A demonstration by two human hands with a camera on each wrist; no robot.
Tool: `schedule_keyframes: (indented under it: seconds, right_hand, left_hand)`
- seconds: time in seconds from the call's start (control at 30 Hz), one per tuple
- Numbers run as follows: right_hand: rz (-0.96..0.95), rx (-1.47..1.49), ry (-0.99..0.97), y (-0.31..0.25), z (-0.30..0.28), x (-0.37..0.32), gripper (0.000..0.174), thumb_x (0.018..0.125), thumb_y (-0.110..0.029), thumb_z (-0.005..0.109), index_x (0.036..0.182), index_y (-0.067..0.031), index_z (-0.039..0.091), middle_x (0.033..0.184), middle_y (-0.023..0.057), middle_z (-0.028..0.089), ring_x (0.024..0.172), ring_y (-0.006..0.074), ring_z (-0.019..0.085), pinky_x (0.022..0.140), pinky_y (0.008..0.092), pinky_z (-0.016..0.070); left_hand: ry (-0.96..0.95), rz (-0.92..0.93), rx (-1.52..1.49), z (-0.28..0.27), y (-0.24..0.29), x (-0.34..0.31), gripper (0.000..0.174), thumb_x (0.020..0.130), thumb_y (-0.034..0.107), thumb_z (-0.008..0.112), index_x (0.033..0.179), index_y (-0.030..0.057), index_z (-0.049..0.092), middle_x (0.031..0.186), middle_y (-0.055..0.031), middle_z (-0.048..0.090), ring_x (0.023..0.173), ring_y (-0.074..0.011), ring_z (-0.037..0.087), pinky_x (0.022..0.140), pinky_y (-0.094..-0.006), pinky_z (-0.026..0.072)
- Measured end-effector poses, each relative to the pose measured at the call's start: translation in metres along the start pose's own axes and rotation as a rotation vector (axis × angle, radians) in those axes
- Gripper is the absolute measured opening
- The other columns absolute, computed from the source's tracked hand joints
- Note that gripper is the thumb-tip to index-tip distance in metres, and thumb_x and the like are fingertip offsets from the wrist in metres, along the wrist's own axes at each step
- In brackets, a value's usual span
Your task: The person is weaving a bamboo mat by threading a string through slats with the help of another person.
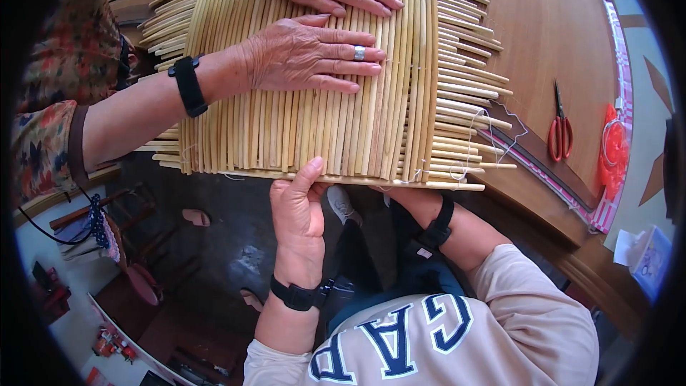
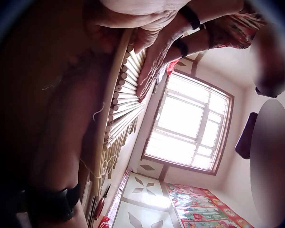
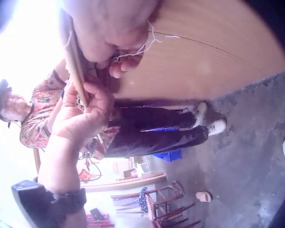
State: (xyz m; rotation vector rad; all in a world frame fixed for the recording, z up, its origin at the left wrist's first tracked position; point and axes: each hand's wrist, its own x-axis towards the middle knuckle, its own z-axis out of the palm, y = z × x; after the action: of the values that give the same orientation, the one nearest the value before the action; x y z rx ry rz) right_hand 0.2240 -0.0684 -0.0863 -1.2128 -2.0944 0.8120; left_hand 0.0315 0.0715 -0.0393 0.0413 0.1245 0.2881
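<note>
A mat of pale stalks (image 1: pixel 286 129) lies on the table, tied with white thread, its near edge overhanging. At that edge my left hand (image 1: pixel 300 204) grips the border stalk, thumb on top and fingers beneath. My right hand is hidden under the edge in the head view, where only its forearm (image 1: pixel 421 211) shows. In the right wrist view my right hand (image 3: pixel 111 33) is below the mat, fingers curled, pinching white thread (image 3: pixel 154 40). My left hand (image 3: pixel 83 114) shows there too, holding the stalk (image 3: pixel 75 71). Another person's two hands (image 1: pixel 307 53) rest flat on the mat.
Loose stalk ends (image 1: pixel 471 93) stick out along the right side. Red-handled scissors (image 1: pixel 561 136) and a red plastic bag (image 1: pixel 612 150) lie on the wooden table (image 1: pixel 529 21) to the right. A blue-and-white packet (image 1: pixel 652 264) sits at the far right corner. Chairs (image 3: pixel 168 202) stand behind.
</note>
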Motion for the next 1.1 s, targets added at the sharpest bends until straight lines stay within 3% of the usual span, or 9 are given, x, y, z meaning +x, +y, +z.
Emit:
schedule_keyframes:
  seconds: [0.33, 0.43, 0.57, 0.67, 0.7, 0.87, 0.97, 1.1]
  right_hand:
    - [0.178, 0.945, -0.031, -0.001, 0.007, 0.000, 0.070, 0.087, -0.045, 0.047, 0.139, -0.0092, 0.016, 0.143, 0.0123, 0.021, 0.132, 0.0272, 0.020, 0.109, 0.0402, 0.0147]
    - [0.234, 1.185, -0.021, -0.001, 0.010, 0.000, 0.069, 0.088, -0.045, 0.046, 0.139, -0.0096, 0.015, 0.143, 0.0117, 0.021, 0.132, 0.0260, 0.020, 0.109, 0.0394, 0.0156]
    - [0.350, 1.157, -0.075, 0.001, 0.009, -0.002, 0.064, 0.091, -0.045, 0.039, 0.140, -0.0105, 0.014, 0.143, 0.0109, 0.021, 0.132, 0.0242, 0.020, 0.109, 0.0383, 0.0175]
    - [0.458, 1.335, -0.059, -0.001, 0.006, 0.002, 0.064, 0.092, -0.046, 0.035, 0.140, -0.0114, 0.012, 0.144, 0.0104, 0.019, 0.133, 0.0239, 0.019, 0.109, 0.0383, 0.0177]
    - [0.651, 2.072, 0.092, -0.005, 0.000, 0.004, 0.057, 0.094, -0.043, 0.030, 0.139, -0.0102, 0.016, 0.142, 0.0088, 0.024, 0.129, 0.0204, 0.025, 0.106, 0.0354, 0.0238]
    - [0.573, 2.079, 0.030, 0.001, 0.001, 0.001, 0.056, 0.094, -0.042, 0.029, 0.139, -0.0102, 0.017, 0.141, 0.0086, 0.025, 0.129, 0.0202, 0.026, 0.106, 0.0352, 0.0247]
    - [0.572, 2.124, 0.030, 0.006, 0.002, -0.001, 0.056, 0.095, -0.042, 0.029, 0.139, -0.0103, 0.017, 0.141, 0.0085, 0.025, 0.129, 0.0200, 0.026, 0.106, 0.0352, 0.0252]
    - [0.562, 2.164, 0.020, 0.006, 0.001, -0.002, 0.055, 0.095, -0.042, 0.028, 0.139, -0.0103, 0.017, 0.141, 0.0084, 0.026, 0.129, 0.0198, 0.027, 0.106, 0.0350, 0.0258]
  left_hand:
    - [0.028, -0.117, 0.097, 0.009, 0.018, -0.002, 0.062, 0.094, 0.043, 0.013, 0.139, 0.0001, 0.013, 0.147, -0.0114, 0.010, 0.136, -0.0233, 0.006, 0.111, -0.0391, 0.0025]
    - [0.134, -0.105, 0.055, 0.021, 0.014, -0.002, 0.062, 0.094, 0.043, 0.014, 0.139, 0.0002, 0.013, 0.147, -0.0113, 0.010, 0.136, -0.0232, 0.006, 0.111, -0.0392, 0.0023]
    - [0.096, -0.108, 0.055, 0.015, 0.014, -0.003, 0.061, 0.094, 0.042, 0.013, 0.139, 0.0003, 0.012, 0.147, -0.0109, 0.010, 0.136, -0.0228, 0.006, 0.111, -0.0383, 0.0021]
    - [0.089, -0.112, 0.026, 0.016, 0.014, -0.002, 0.061, 0.094, 0.041, 0.013, 0.139, 0.0003, 0.012, 0.147, -0.0107, 0.009, 0.136, -0.0224, 0.005, 0.111, -0.0376, 0.0019]
    - [0.099, -0.116, 0.028, 0.016, 0.014, -0.002, 0.061, 0.094, 0.042, 0.014, 0.139, 0.0002, 0.012, 0.147, -0.0105, 0.009, 0.136, -0.0221, 0.005, 0.111, -0.0374, 0.0020]
    - [0.136, -0.113, 0.016, 0.014, 0.013, -0.003, 0.065, 0.094, 0.047, 0.013, 0.140, 0.0024, 0.013, 0.148, -0.0082, 0.011, 0.137, -0.0205, 0.005, 0.110, -0.0370, 0.0028]
    - [0.067, -0.118, 0.048, 0.004, 0.016, -0.002, 0.064, 0.094, 0.047, 0.012, 0.139, 0.0013, 0.015, 0.148, -0.0067, 0.010, 0.137, -0.0186, 0.002, 0.110, -0.0361, 0.0024]
    - [-0.347, -0.166, 0.016, -0.021, 0.016, 0.005, 0.062, 0.094, 0.043, 0.012, 0.139, 0.0007, 0.013, 0.148, -0.0082, 0.010, 0.136, -0.0190, 0.005, 0.111, -0.0358, 0.0016]
